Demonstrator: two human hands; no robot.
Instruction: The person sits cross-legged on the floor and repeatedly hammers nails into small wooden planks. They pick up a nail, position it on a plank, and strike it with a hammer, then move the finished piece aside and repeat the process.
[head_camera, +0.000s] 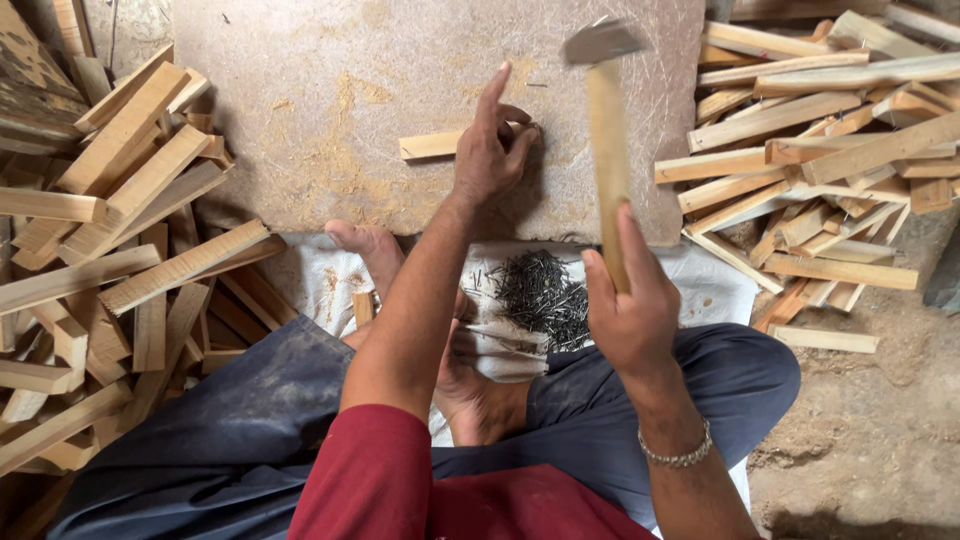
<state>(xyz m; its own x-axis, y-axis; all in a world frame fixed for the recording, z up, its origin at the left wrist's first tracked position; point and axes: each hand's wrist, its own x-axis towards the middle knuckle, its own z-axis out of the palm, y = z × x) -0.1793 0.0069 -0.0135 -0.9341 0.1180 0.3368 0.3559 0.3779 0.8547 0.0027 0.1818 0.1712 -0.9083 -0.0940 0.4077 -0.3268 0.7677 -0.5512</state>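
Note:
My right hand (628, 305) grips the wooden handle of a hammer (606, 110), raised with its metal head up over the board. My left hand (492, 145) rests on a short wooden strip (430, 145) lying on a flat worn board (330, 110), fingers pinched together at the strip's right end, index finger pointing up. What the fingers pinch is too small to tell. A heap of small dark nails (540, 292) lies on a white cloth (710, 285) between my crossed legs.
A big pile of cut wooden strips (120, 250) lies at the left, another pile (820, 150) at the right. My bare foot (365, 245) rests at the board's near edge. Sawdust-covered ground (870, 420) is at the lower right.

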